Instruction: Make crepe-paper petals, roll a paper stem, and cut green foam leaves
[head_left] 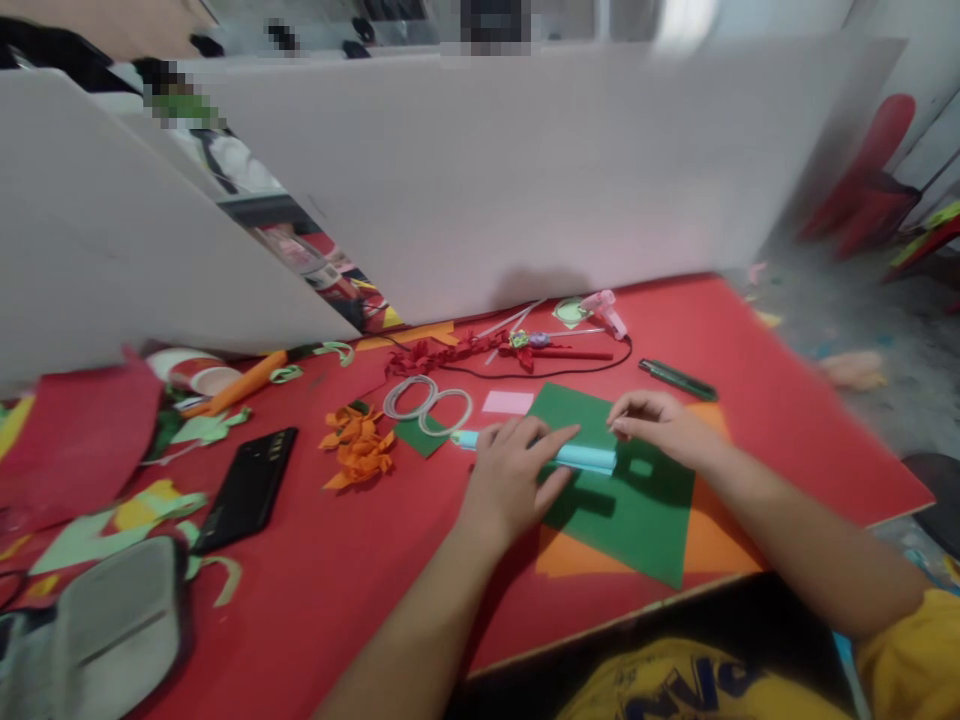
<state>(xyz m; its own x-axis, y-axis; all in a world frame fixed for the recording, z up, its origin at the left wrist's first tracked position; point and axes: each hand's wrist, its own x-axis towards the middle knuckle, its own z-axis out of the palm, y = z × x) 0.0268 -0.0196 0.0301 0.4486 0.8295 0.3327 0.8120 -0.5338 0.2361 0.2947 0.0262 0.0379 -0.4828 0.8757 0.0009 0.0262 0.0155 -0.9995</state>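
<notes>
A light blue folded or rolled paper strip (589,458) lies across a green paper sheet (660,535). My left hand (514,465) is over its left part, the thumb on the near side and the fingers on the far side, holding it down. The strip's pale green tip (459,438) sticks out left of the fingers. Just beyond the strip's right end, my right hand (656,425) is raised over the green sheet. Its thumb and index finger are pinched together; what they hold, if anything, is too small to tell. Orange paper (724,530) lies under the green sheet.
Around the hands lie a box cutter (679,380), a pink glue gun (606,312) with a black cord, white rings (446,412), orange paper flowers (356,450) and a pink card (508,402). A black phone (247,490) and a grey case (124,625) are at left. A white partition (525,170) stands behind.
</notes>
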